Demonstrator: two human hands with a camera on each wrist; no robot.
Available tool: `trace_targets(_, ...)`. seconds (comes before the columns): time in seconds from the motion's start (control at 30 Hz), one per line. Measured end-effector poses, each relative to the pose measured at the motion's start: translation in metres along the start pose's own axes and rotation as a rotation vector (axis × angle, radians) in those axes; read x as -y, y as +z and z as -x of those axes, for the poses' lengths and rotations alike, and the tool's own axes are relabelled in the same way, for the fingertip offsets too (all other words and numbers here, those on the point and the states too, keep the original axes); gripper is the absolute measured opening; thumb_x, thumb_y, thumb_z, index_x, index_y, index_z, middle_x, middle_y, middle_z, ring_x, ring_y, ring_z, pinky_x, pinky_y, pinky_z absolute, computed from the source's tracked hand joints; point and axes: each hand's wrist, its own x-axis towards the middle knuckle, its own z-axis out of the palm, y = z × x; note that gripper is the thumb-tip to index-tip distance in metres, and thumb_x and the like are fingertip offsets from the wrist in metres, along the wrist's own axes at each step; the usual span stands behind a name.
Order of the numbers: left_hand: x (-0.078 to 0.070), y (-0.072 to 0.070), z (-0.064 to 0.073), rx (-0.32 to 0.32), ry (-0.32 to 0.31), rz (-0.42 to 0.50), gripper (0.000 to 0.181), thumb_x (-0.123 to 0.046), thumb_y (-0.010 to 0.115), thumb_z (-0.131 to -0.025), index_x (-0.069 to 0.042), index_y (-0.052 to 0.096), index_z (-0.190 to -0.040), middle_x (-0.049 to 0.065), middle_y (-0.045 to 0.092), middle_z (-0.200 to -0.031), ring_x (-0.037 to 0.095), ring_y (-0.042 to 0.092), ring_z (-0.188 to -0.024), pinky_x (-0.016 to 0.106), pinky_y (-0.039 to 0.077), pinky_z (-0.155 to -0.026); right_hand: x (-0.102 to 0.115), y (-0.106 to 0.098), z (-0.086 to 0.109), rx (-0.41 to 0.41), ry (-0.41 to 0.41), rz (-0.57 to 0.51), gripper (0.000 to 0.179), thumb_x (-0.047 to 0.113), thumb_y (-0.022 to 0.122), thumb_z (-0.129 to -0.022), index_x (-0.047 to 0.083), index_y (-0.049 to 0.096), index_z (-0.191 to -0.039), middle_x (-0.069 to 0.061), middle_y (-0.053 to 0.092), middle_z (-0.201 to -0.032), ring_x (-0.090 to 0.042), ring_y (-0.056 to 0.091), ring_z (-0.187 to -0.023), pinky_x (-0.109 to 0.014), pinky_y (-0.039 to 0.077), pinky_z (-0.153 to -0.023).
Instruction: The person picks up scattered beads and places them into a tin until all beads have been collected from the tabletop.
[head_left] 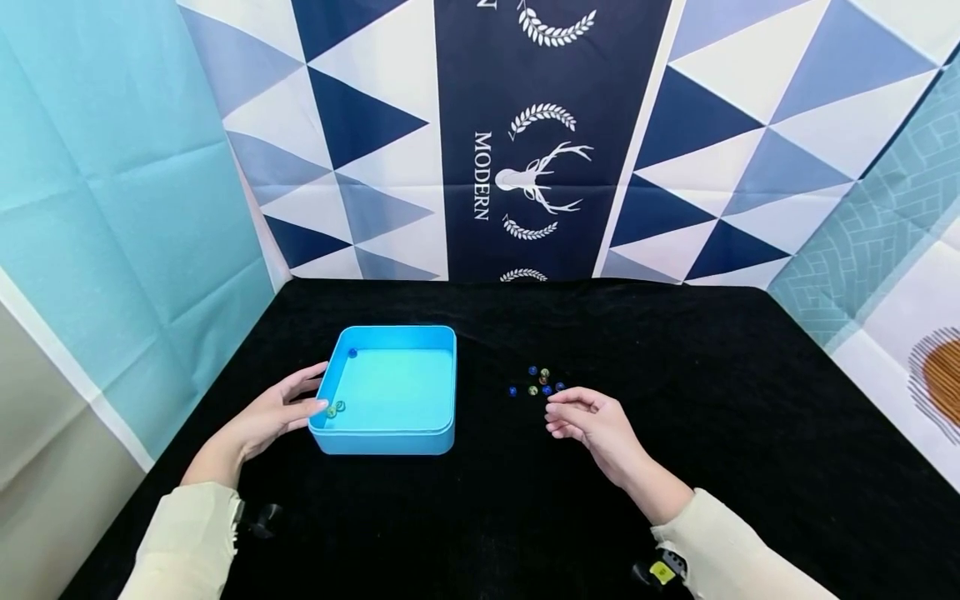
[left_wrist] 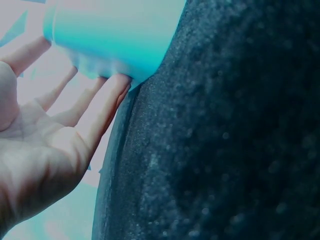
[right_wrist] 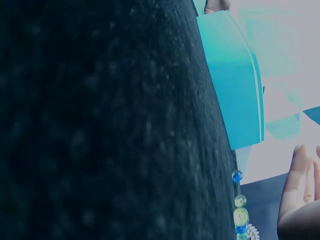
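Observation:
On the left of the head view, my left hand (head_left: 262, 421) holds the left wall of a light blue square box (head_left: 382, 442), thumb over the rim and fingers against the outside. The left wrist view shows those fingertips touching the wall (left_wrist: 115, 45). Inside lie a dark blue marble (head_left: 352, 353) by the far left corner and two greenish marbles (head_left: 332, 412) near the thumb. My right hand (head_left: 592, 429) hovers by several loose marbles, among them a blue one (head_left: 513, 391) and a greenish one (head_left: 532, 390). Its fingers are loosely bent, with no marble showing between them.
Black cloth (head_left: 495, 517) covers the table. A patterned curtain (head_left: 555, 242) hangs right behind its far edge, and a pale turquoise sheet (head_left: 135, 208) hangs on the left. The box stands between my left hand and the loose marbles.

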Motion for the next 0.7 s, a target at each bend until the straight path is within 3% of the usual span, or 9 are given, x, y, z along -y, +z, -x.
trace_targets(0.2,-0.004,-0.002,0.001,0.005,-0.014,0.009,0.077,-0.021,0.062,-0.091,-0.013,0.015,-0.150,0.023,0.018,-0.148,0.041,0.028,-0.130,0.033,0.046,-0.091,0.007,-0.009,-0.001,-0.034,0.014,0.001,0.006,0.002,0.066,-0.085,0.008,0.067,-0.088,-0.009,0.068,-0.080,-0.016,0.064,-0.068,-0.028,0.055,-0.065)
trace_targets(0.7,-0.004,-0.005,-0.001,0.017,-0.009,0.013,0.077,-0.022,0.063,-0.090,-0.013,0.015,-0.150,0.022,0.018,-0.148,0.040,0.025,-0.132,0.033,0.046,-0.091,0.013,-0.036,-0.016,-0.102,0.082,-0.064,0.016,0.001,0.054,-0.092,0.008,0.068,-0.086,-0.005,0.067,-0.075,-0.014,0.064,-0.067,-0.024,0.054,-0.065)
